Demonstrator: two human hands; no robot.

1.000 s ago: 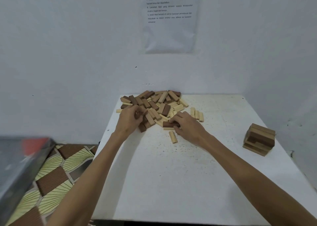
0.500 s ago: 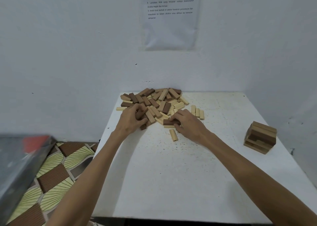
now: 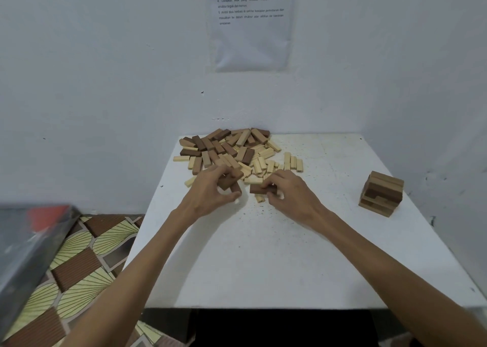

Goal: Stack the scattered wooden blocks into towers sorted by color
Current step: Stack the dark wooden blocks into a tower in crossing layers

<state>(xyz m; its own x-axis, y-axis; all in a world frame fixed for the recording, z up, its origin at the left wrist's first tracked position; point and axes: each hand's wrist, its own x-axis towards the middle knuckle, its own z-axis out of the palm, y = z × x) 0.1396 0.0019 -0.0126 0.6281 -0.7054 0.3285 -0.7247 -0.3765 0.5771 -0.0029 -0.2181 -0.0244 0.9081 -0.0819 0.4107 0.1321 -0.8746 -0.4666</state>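
- The scattered blocks (image 3: 232,149), light and dark mixed, lie heaped at the 12 o'clock edge of the table (image 3: 263,254).
- At the heap's 6 o'clock, the left hand (image 3: 208,191) grasps a few dark blocks (image 3: 230,182). The right hand (image 3: 292,191) pinches one dark block (image 3: 257,188).
- A short tower (image 3: 382,192) stands at 3 o'clock, well apart.

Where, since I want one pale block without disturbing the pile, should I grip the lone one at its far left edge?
Probably pinch the pale block across its long sides at mid-length, coming straight down from above: it lies flat, its left end pointing away from the pile.
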